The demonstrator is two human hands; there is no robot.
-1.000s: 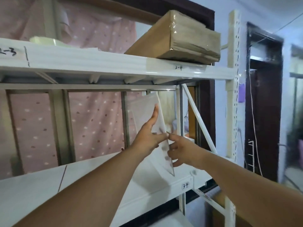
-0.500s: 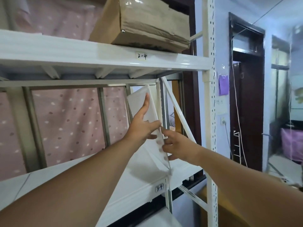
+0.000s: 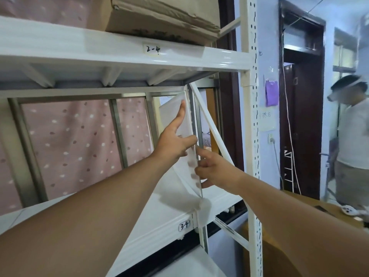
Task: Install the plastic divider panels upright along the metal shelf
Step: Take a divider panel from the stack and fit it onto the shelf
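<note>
— Swung nearer to upright since a second ago, the divider panel (image 3: pixel 180 124) now stands with its top edge up under the upper shelf (image 3: pixel 119 47), close beside the rear post; earlier it leaned more to the left.

— And the hands?

— The left hand (image 3: pixel 175 140) lies flat and open against the panel's near face, fingers stretched upward, thumb pointing right across the front edge. It presses rather than grips.

— The right one?

— The right hand (image 3: pixel 214 169) pinches the panel's front edge lower down, fingers curled behind and showing through the translucent plastic.

— Where does the panel's foot sit?

— On the lower shelf (image 3: pixel 159 222), near the label 3-4 (image 3: pixel 184 225). Both arms have shifted right with the view, and a cardboard box (image 3: pixel 159 15) sits on the upper shelf.
</note>
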